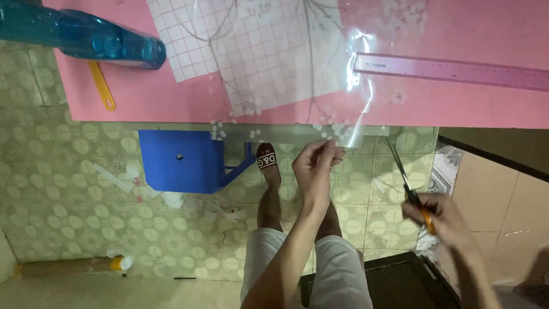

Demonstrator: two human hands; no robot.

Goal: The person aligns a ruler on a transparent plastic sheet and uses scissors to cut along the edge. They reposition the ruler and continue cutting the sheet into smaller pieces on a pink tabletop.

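The left hand (313,169), nearest the lens, reaches up from above the white shorts (337,269) and pinches, thumb against fingertips, the lower edge of a clear plastic film printed with small white blossoms (343,123). That film drapes off the near edge of the pink table top (457,34) and hangs between table and hand. It looks very light, limp and slick, likely to curl and crease; a pinch at its edge, pulled taut, seems the sound place to hold it.

The right hand (443,220) is closed around the orange handles of a pair of dark-bladed scissors (407,183), whose blades are parted and point up toward the film's right side without touching it.

Around these: a blue box-like stand (180,160) under the table, a white squared backing sheet (257,51) on the pink top, a blue translucent spray bottle (86,37), a pink-tinted ruler (452,70), an orange plastic strip (102,86), and 1 red sandal (267,160) on the patterned floor (57,189). Paper scraps litter the floor; nothing blocks the blades.
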